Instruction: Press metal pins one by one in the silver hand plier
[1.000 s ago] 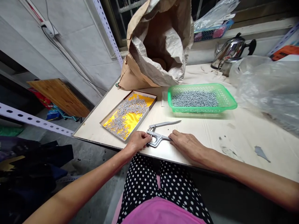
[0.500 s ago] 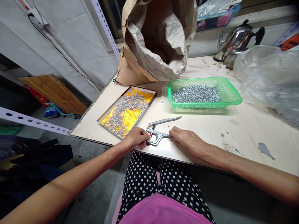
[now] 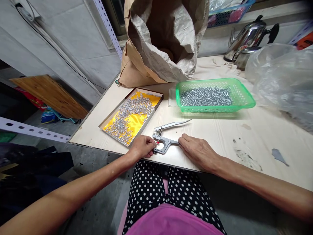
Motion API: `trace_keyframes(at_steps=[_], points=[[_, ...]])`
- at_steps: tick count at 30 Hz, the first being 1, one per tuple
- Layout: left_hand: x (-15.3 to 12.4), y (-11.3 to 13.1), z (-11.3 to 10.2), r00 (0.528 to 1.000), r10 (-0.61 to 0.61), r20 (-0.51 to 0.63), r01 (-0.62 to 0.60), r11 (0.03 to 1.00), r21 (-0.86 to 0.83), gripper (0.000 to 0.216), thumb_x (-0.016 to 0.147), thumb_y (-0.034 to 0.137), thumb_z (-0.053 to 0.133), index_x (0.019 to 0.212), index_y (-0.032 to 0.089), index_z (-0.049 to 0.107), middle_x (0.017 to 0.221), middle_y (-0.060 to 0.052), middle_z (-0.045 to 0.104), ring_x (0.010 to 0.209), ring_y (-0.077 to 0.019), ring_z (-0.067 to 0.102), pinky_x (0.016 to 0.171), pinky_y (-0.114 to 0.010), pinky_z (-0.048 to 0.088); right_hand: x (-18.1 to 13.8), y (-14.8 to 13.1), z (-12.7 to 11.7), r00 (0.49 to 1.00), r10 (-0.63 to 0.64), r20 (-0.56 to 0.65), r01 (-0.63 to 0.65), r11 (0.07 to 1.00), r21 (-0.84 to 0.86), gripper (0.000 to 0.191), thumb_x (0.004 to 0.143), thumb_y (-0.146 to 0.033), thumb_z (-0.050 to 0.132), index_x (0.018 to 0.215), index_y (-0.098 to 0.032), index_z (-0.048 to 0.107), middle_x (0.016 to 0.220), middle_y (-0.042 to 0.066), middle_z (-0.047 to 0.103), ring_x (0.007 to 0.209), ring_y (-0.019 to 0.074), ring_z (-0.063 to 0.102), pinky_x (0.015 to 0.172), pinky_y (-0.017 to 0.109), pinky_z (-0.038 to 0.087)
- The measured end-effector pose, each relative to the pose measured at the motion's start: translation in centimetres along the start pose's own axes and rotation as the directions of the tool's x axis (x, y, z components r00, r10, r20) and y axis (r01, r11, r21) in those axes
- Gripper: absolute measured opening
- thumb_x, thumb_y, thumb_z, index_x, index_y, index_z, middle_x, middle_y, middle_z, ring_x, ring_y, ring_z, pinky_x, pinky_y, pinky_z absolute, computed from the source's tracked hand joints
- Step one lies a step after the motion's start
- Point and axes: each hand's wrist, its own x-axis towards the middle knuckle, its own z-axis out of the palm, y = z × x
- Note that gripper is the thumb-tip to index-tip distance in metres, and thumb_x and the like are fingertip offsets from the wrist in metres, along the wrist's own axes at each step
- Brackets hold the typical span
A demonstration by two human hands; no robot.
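Grey metal hand pliers (image 3: 168,143), like a snap-fastener press with a spring and a small red tip, lie on the table with their handles spread. The end of the lower handle is in my right hand (image 3: 197,150), whose fingers are closed round it. At the jaw end, my left hand (image 3: 142,147) is pinched close beside the red tip. Whatever its fingertips hold is too small or hidden to make out. Just beyond my left hand lies a shallow tray (image 3: 144,125) lined with yellow cloth, with many small silvery metal pieces (image 3: 122,122) scattered over it.
A green plastic basket (image 3: 215,108) of similar silvery pieces (image 3: 205,96) stands behind the pliers. At the back are a large open paper sack (image 3: 139,65), a metal kettle (image 3: 246,37) and clear plastic bags (image 3: 281,78). The table's front edge runs close to my lap.
The view has shifted slightly. My left hand stays pinched at the jaw of the pliers, and my right hand still holds the lower handle. The pliers remain spread.
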Motion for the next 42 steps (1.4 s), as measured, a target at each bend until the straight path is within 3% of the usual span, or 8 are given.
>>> trace_keyframes(at_steps=[4, 9, 17, 21, 26, 33, 38, 42], points=[[-0.4, -0.5, 0.2, 0.999, 0.038, 0.001, -0.038, 0.998, -0.045, 0.012, 0.083, 0.025, 0.061, 0.077, 0.014, 0.063, 0.051, 0.003, 0.058, 0.046, -0.0091, 0.057, 0.050, -0.019, 0.050, 0.0, 0.0, 0.1, 1.000, 0.030, -0.006, -0.030, 1.000, 0.008, 0.010, 0.093, -0.011, 0.040, 0.088, -0.019, 0.046, 0.090, 0.003, 0.053, 0.074, 0.0158, 0.050, 0.056, 0.028, 0.028], [-0.7, 0.5, -0.4, 0.987, -0.104, 0.125, 0.119, 0.986, -0.120, 0.013, 0.079, 0.025, 0.066, 0.078, 0.012, 0.062, 0.052, 0.002, 0.059, 0.046, -0.0083, 0.055, 0.051, -0.019, 0.049, 0.5, -0.2, -0.8, 0.998, 0.026, 0.049, -0.026, 1.000, 0.010, 0.012, 0.092, -0.010, 0.040, 0.088, -0.019, 0.046, 0.090, 0.003, 0.053, 0.072, 0.0157, 0.049, 0.057, 0.029, 0.028], [-0.5, 1.3, -0.5, 0.973, -0.119, 0.197, 0.112, 0.993, 0.043, 0.020, 0.074, 0.020, 0.066, 0.058, 0.014, 0.055, 0.048, 0.003, 0.055, 0.045, -0.0080, 0.050, 0.050, -0.021, 0.046, 0.8, -0.3, -1.8, 0.993, 0.012, 0.116, -0.013, 1.000, 0.012, 0.014, 0.092, -0.009, 0.039, 0.088, -0.019, 0.049, 0.091, 0.005, 0.055, 0.072, 0.0163, 0.050, 0.057, 0.029, 0.029], [-0.3, 0.9, -0.4, 0.978, -0.079, 0.195, 0.058, 0.992, 0.110, 0.020, 0.070, 0.020, 0.065, 0.055, 0.015, 0.054, 0.047, 0.004, 0.052, 0.046, -0.0083, 0.048, 0.051, -0.021, 0.043, 1.7, 0.5, -2.7, 0.983, 0.028, 0.179, -0.038, 0.998, 0.049, 0.009, 0.095, -0.023, 0.044, 0.094, -0.019, 0.053, 0.097, 0.006, 0.056, 0.076, 0.0165, 0.052, 0.056, 0.028, 0.030], [-0.5, 0.2, 0.0, 0.989, 0.020, 0.147, -0.048, 0.980, 0.191, 0.020, 0.068, 0.023, 0.064, 0.052, 0.015, 0.054, 0.046, 0.005, 0.048, 0.046, -0.0078, 0.042, 0.048, -0.020, 0.034, 4.7, 1.9, -2.5, 1.000, -0.022, -0.006, 0.022, 0.995, -0.102, 0.027, 0.095, -0.027, 0.046, 0.120, -0.021, 0.051, 0.118, 0.009, 0.053, 0.094, 0.0228, 0.050, 0.064, 0.030, 0.033], [-1.5, -0.1, 0.9, 0.993, 0.101, 0.058, -0.113, 0.956, 0.272, 0.014, 0.066, 0.023, 0.059, 0.055, 0.015, 0.061, 0.048, 0.005, 0.049, 0.052, -0.0092, 0.043, 0.051, -0.021, 0.028, 6.2, 2.7, -0.6, 0.985, -0.125, -0.122, 0.090, 0.961, -0.262, 0.020, 0.096, -0.021, 0.039, 0.092, -0.016, 0.058, 0.091, 0.008, 0.060, 0.089, 0.0235, 0.045, 0.076, 0.035, 0.028], [-1.6, -0.1, 1.2, 0.995, 0.096, 0.025, -0.099, 0.943, 0.318, 0.012, 0.064, 0.022, 0.058, 0.054, 0.015, 0.060, 0.048, 0.005, 0.047, 0.053, -0.0093, 0.042, 0.051, -0.021, 0.027, 4.6, 2.6, -0.3, 0.977, -0.041, -0.210, -0.013, 0.968, -0.251, 0.022, 0.096, -0.016, 0.036, 0.096, -0.016, 0.057, 0.093, 0.009, 0.058, 0.086, 0.0231, 0.044, 0.072, 0.034, 0.026], [-1.4, -0.5, 1.3, 0.991, 0.132, 0.003, -0.125, 0.933, 0.338, 0.013, 0.065, 0.025, 0.059, 0.061, 0.014, 0.065, 0.052, 0.003, 0.053, 0.056, -0.0105, 0.045, 0.051, -0.021, 0.028, 3.9, 2.1, -0.1, 0.982, 0.044, -0.182, -0.072, 0.986, -0.152, 0.019, 0.095, -0.019, 0.040, 0.096, -0.015, 0.059, 0.095, 0.010, 0.058, 0.090, 0.0243, 0.045, 0.072, 0.034, 0.028]])
